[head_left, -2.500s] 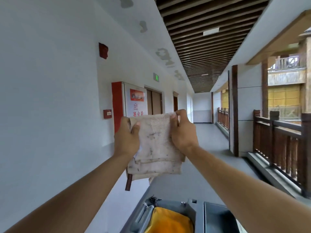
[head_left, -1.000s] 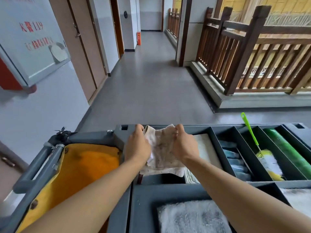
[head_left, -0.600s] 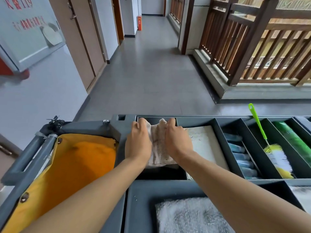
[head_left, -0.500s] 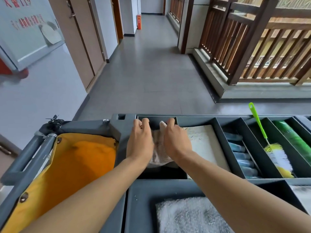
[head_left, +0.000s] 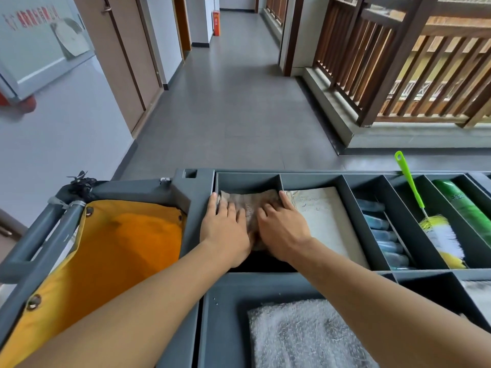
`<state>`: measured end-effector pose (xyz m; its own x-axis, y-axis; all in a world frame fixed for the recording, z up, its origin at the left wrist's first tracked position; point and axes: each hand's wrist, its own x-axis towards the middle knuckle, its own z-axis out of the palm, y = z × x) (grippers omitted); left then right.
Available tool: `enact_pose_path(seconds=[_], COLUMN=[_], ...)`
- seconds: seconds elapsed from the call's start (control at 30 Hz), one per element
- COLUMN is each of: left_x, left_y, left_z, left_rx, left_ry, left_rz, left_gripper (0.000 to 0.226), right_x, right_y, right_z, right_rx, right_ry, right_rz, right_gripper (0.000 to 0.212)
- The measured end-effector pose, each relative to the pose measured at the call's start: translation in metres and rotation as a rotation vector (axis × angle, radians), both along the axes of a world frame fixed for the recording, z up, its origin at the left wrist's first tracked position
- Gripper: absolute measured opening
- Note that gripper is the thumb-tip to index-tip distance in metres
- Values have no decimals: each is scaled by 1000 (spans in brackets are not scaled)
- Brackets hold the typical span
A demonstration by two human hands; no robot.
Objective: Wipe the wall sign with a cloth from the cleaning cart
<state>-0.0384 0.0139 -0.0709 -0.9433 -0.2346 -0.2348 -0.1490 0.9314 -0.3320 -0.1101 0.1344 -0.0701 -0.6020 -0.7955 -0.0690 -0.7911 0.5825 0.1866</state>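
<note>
Stained beige folded cloth (head_left: 248, 205) in grey cart's (head_left: 198, 187) far-left compartment, pinned flat under left grip (head_left: 225, 229) and right grip (head_left: 281, 229), fingers spread.

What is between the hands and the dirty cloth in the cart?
Nothing visible. The left hand and the right hand both rest flat right on the cloth, which lies in the cart's leftmost top compartment.

both forearms bare, no sleeves, left hand (head_left: 225, 229) and right hand (head_left: 281, 232) ungloved.
</note>
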Motion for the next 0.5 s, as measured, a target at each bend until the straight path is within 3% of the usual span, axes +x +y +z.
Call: enact_pose_path(seconds=[0.1, 0.23, 0.37, 0.5], left_x=[0, 0, -7, -2], left_y=[1, 3, 4, -8], left_z=[0, 11, 38, 79], left_rx=[-28, 108, 331, 327], left_ry=[-31, 50, 333, 422], left_rz=[14, 67, 165, 178], left_gripper=[71, 78, 51, 51], right_x=[1, 4, 9, 7], right_y=[-2, 1, -1, -9], right_z=[0, 5, 32, 79], right_rx=[39, -104, -274, -344], right_ry=[31, -65, -87, -40], right_rz=[8, -29, -56, -52], right_gripper=[73, 68, 54, 55])
